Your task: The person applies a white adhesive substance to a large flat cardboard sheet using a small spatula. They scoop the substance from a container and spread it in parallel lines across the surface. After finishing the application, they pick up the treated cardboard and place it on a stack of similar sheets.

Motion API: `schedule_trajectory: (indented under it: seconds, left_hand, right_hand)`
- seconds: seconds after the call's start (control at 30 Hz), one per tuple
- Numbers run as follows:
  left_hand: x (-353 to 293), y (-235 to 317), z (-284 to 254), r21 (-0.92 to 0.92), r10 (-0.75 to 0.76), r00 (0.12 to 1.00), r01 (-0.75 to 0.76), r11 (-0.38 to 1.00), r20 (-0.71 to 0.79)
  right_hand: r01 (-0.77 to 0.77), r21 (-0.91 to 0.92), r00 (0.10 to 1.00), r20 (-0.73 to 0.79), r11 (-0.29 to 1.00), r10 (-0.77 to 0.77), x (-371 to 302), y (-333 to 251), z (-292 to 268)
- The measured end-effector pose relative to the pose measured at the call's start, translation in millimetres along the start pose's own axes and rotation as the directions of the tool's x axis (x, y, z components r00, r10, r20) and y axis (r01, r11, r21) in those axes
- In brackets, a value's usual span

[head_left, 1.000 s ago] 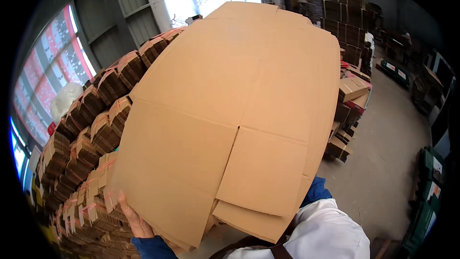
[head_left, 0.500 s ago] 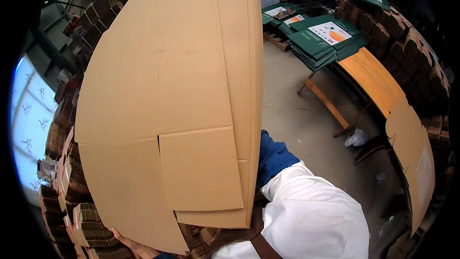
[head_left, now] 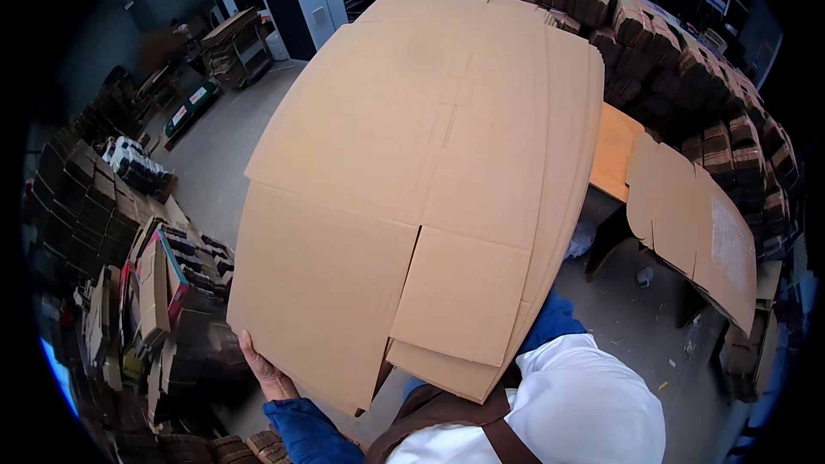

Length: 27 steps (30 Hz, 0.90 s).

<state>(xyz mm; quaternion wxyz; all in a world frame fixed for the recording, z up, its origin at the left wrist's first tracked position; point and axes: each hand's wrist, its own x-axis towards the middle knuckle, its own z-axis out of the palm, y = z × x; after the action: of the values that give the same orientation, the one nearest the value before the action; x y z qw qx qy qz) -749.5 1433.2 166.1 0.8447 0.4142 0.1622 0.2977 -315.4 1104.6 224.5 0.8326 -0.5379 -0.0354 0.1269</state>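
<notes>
A thick stack of flattened brown cardboard boxes (head_left: 344, 232) fills the middle of the view, tilted up in front of my body. Its flaps and fold lines show on the top sheet, and several sheet edges fan out along the right side. At the lower left corner, my left hand (head_left: 268, 375) grips the stack's edge, with its other fingers hidden under the board. Behind the right edge only the blue sleeve of my right arm (head_left: 554, 320) shows; the stack covers my right hand.
An orange-brown wooden table (head_left: 614, 150) stands to the right, with a cardboard sheet (head_left: 683, 206) beside it. Bundled cardboard (head_left: 666, 43) is piled along the right; more bundles (head_left: 77, 198) stand at the left. A white machine cabinet (head_left: 301, 0) stands at the back, near grey floor (head_left: 232, 129).
My view and body have turned left, bringing the machine cabinet and left floor into view. The stack now appears further right and more tilted, still held. My left hand shows more fully.
</notes>
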Motion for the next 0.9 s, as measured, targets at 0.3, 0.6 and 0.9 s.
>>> schedule_trajectory:
  seconds: [0.3, 0.6, 0.9]
  left_hand:
    - [196, -215, 172, 0.023, -0.264, 0.910, 0.271, 0.962, 0.321]
    - [194, -425, 340, 0.008, -0.544, 0.722, 0.599, 0.801, 0.429]
    - [144, -553, 405, 0.025, -0.856, 0.433, 0.889, 0.458, 0.282]
  right_hand:
    - [0.045, -0.125, 0.916, -0.390, 0.991, -0.091, 48, -60, -209]
    - [0.011, -0.140, 0.757, -0.646, 0.990, -0.100, 51, -117, -412]
    - [-0.056, -0.111, 0.570, -0.819, 0.992, -0.059, 6, -149, -540]
